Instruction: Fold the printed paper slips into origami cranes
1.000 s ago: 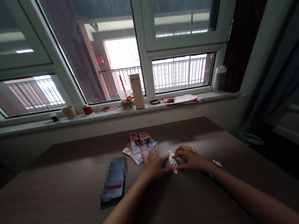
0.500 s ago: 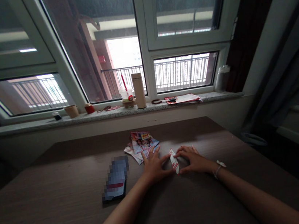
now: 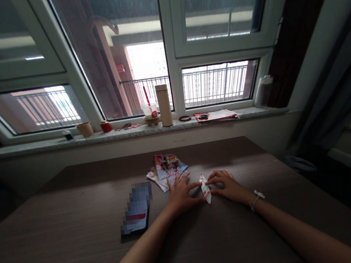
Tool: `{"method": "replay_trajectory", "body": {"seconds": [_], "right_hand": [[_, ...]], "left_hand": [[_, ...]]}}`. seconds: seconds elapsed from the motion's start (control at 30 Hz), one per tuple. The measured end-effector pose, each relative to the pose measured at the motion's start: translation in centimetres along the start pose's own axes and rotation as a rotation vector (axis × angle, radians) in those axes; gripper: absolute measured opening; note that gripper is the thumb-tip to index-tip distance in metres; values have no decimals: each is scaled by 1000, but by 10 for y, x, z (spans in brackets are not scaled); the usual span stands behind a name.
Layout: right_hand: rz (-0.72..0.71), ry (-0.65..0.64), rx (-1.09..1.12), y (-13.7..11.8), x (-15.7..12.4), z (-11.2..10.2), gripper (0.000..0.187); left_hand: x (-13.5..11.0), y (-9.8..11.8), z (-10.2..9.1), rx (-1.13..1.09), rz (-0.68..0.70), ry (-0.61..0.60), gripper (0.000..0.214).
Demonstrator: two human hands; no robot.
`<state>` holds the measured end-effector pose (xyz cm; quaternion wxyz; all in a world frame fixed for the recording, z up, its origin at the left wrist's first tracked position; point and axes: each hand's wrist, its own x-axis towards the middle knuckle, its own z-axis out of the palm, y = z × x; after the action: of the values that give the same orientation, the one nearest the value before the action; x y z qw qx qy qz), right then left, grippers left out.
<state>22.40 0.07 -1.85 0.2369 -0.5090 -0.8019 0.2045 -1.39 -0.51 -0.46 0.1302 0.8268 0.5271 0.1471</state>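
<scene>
Folded paper (image 3: 206,193) on tabletop (image 3: 65,254), between the hands. Left hand (image 3: 181,197) at its 9 o'clock, fingers spread; right hand (image 3: 230,188) at 3, fingers curled. Fingertips at paper's edges, can't tell if either grips. Printed papers (image 3: 168,170) at 10, partly covered by left fingers. Phone (image 3: 137,207) farther out at 9, screen pixelated.

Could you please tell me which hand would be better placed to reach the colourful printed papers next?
Probably the left hand: it is right beside the near edge of the colourful printed papers, while the right hand is farther off, beyond the small folded paper.
</scene>
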Motion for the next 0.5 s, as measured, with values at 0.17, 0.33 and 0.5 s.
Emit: {"method": "replay_trajectory", "body": {"seconds": [0.17,0.33,0.5], "right_hand": [[-18,1,29,-1,1,-1,23],[-29,25,18,2,3,1,20],[-113,87,-10,0,1,3,16]], "left_hand": [[2,-1,2,-17,-31,20,54],[2,1,4,-19,-34,64,48],[2,2,6,-1,-34,102,39]]}}
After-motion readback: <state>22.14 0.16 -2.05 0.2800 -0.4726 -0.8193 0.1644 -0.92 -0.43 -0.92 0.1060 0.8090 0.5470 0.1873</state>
